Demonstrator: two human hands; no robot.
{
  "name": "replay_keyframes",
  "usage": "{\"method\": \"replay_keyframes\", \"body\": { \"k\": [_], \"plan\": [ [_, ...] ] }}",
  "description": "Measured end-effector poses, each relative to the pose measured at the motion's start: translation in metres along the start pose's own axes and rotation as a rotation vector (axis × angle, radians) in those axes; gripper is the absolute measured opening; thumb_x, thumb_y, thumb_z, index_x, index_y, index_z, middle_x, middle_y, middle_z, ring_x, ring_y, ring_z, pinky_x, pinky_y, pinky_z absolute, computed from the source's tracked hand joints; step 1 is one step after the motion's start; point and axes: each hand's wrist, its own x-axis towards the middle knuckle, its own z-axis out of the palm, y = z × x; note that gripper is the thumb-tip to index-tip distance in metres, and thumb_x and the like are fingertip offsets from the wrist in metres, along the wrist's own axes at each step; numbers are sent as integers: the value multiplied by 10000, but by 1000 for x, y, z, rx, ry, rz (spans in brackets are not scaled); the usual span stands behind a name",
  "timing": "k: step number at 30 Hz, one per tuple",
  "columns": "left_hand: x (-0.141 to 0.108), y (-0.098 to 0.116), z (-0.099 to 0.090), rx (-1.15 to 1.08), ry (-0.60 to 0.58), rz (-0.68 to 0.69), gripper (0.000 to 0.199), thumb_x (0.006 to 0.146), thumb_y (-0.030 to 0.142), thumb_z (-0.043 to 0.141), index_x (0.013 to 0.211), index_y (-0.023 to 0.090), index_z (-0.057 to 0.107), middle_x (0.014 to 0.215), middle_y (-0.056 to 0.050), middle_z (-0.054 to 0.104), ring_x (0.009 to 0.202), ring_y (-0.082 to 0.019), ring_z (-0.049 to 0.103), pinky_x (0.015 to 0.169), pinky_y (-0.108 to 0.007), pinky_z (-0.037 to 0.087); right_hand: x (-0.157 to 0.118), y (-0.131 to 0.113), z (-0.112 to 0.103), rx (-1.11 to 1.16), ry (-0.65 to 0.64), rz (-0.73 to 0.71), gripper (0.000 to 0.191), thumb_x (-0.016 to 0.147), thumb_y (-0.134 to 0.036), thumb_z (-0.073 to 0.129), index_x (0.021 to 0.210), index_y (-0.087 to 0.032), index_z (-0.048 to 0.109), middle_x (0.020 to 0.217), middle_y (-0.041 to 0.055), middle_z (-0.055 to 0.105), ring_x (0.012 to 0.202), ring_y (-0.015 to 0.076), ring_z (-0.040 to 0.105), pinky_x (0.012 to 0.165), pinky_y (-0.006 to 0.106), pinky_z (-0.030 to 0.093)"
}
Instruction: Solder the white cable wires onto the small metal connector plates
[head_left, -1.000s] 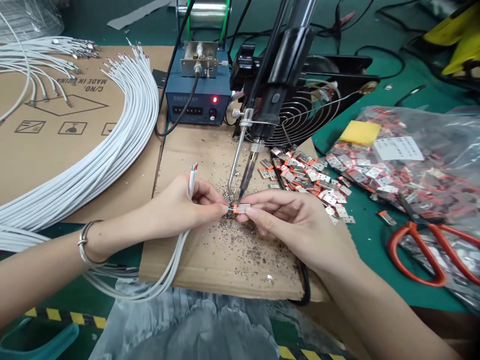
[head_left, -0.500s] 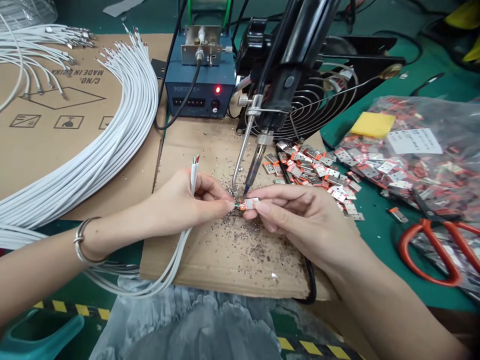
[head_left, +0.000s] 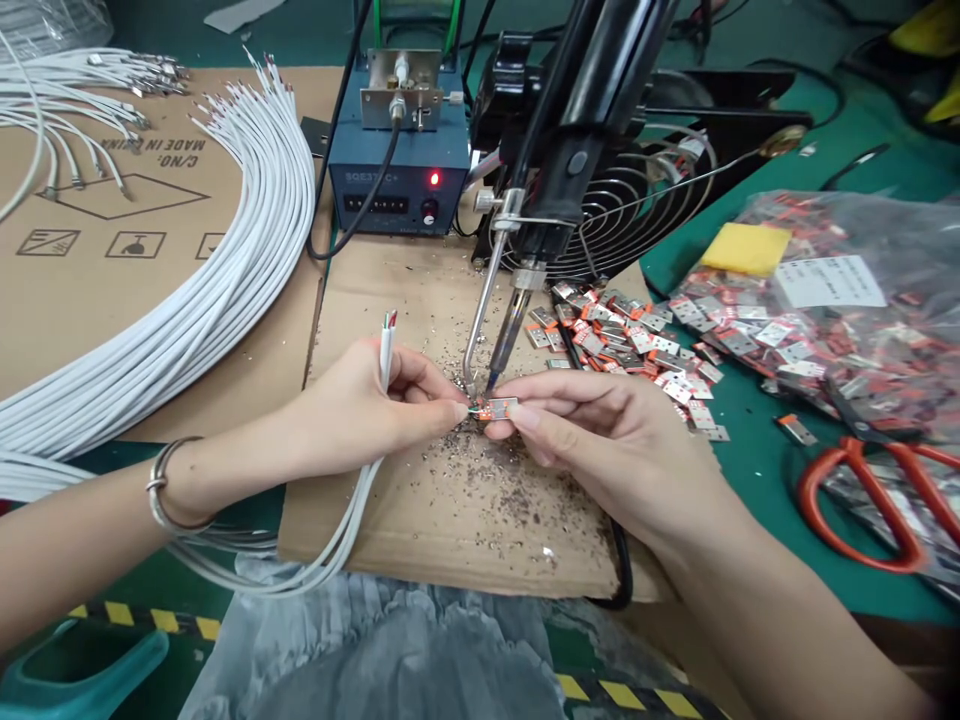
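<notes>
My left hand is closed on several white cables; finger and thumb pinch one cable's end, where thin coloured wires show. Other cable ends stick up behind the thumb. Between the thumb and fingers of my right hand is a small metal USB plug with an orange rear part, held against those wires. Right above the joint is the tip of a fixed soldering iron. Beside it a thin bent metal feed tube ends near the same spot. The fingertips partly hide the wires.
Loose USB plugs lie in a pile right of the iron, near a plastic bag of plugs and red-handled scissors. Behind stand a blue solder feeder and a fan. A white cable bundle lies left on cardboard.
The USB plug is tilted slightly differently, its metal face now looking darker. Both hands keep nearly the same place under the iron, still holding the cables and the plug.
</notes>
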Motion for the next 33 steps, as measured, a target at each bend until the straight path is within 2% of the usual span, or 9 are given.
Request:
{"method": "replay_keyframes", "body": {
  "k": [9, 20, 28, 33],
  "plan": [
    [-3, 2, 0, 10, 0, 6, 84, 695, 132, 591, 629, 112, 639, 467, 62, 495, 419, -41, 392, 399, -160, 306, 0, 0, -1, 28, -23, -9, 94, 733, -234, 671, 812, -259, 717, 669, 5, 714, 511, 81, 583, 400, 170, 392],
    [1, 1, 1, 62, 19, -2, 88, 695, 135, 589, 628, 100, 633, 438, 67, 477, 400, -37, 388, 378, -154, 298, 1, -5, 3, 13, -2, 8, 109, 703, -161, 676, 776, -236, 704, 648, -6, 717, 492, 80, 604, 404, 168, 439],
    [-2, 0, 0, 34, -6, 8, 92, 697, 154, 588, 646, 101, 643, 543, 35, 551, 439, -35, 403, 384, -143, 308, 0, -2, 1, 19, -40, -22, 99, 729, -180, 660, 797, -237, 704, 657, -3, 720, 527, 89, 623, 417, 169, 445],
    [-2, 0, 0, 17, 0, -4, 78, 691, 145, 592, 652, 105, 645, 518, 40, 539, 427, -37, 396, 380, -145, 296, -2, -1, 0, 30, -45, -37, 116, 744, -160, 648, 797, -244, 706, 671, -13, 719, 525, 68, 619, 413, 143, 433]
  ]
}}
